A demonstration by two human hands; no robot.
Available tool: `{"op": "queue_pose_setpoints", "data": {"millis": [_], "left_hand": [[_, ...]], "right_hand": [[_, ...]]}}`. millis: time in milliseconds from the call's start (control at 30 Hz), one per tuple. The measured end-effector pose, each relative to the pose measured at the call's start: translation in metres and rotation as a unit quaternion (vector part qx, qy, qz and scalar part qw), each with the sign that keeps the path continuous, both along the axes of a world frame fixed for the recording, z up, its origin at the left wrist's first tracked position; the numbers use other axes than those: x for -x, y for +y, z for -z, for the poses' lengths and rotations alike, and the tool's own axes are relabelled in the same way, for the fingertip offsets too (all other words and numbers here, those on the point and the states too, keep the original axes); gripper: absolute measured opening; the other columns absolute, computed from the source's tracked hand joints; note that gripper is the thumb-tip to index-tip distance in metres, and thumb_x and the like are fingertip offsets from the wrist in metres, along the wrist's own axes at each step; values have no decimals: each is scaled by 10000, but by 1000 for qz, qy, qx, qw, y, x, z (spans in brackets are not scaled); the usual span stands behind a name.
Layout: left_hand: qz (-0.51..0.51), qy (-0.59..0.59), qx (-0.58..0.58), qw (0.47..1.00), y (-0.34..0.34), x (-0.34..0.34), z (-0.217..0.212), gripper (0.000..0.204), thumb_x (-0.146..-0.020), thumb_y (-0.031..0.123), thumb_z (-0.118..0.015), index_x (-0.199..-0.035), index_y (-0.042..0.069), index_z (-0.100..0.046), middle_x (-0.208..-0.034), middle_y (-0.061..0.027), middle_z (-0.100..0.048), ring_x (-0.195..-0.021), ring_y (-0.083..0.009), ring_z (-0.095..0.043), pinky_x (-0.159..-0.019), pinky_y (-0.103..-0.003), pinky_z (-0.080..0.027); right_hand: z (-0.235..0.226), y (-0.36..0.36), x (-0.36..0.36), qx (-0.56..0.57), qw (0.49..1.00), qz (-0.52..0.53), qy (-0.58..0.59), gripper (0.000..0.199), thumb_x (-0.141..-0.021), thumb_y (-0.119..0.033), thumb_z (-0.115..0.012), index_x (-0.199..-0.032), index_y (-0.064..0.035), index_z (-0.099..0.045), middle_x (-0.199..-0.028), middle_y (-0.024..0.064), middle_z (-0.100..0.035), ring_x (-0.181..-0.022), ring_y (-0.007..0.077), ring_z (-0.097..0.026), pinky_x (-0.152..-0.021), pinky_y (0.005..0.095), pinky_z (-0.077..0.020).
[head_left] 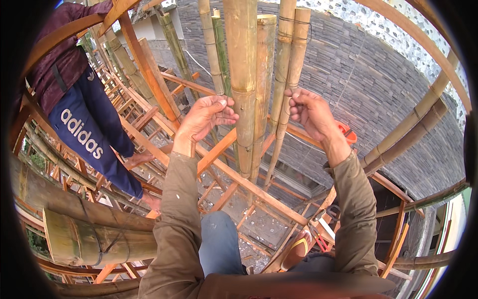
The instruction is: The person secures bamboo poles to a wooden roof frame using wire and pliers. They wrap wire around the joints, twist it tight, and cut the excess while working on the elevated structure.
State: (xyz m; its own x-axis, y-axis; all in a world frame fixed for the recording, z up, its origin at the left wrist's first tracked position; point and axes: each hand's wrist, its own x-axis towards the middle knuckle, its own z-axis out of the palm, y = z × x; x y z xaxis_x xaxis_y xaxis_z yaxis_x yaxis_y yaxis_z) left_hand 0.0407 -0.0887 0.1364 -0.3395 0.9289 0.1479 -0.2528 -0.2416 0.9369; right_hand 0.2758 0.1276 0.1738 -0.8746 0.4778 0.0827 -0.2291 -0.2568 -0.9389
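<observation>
Flanking the upright bamboo pole [242,74], both hands pinch thin wire; left hand [206,117] touching it; right hand [308,112] beside.

Bamboo poles [247,84] stood upright btwn my hands: left hand [206,117] just left of them, right hand [308,112] touching the thinner pair [289,65] on the right. Another person [82,99] stood far left on the timber frame [239,174]. Thick bamboo [89,239] lay lower left. Stone wall [378,89] behind.
</observation>
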Motion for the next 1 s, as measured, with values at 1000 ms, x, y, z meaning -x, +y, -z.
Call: {"op": "queue_pose_setpoints", "data": {"millis": [1000], "left_hand": [[-207,164,34,964,15,-44,-46,296,-967,313,-708,-842,51,-649,-628,61,-530,-491,-19,-399,-427,-201,-271]], "right_hand": [[-35,-91,57,-199,974,25,-103,177,-964,-174,-670,-1013,-4,-679,-893,44,-701,-857,118,-652,-697,322,-545]]}}
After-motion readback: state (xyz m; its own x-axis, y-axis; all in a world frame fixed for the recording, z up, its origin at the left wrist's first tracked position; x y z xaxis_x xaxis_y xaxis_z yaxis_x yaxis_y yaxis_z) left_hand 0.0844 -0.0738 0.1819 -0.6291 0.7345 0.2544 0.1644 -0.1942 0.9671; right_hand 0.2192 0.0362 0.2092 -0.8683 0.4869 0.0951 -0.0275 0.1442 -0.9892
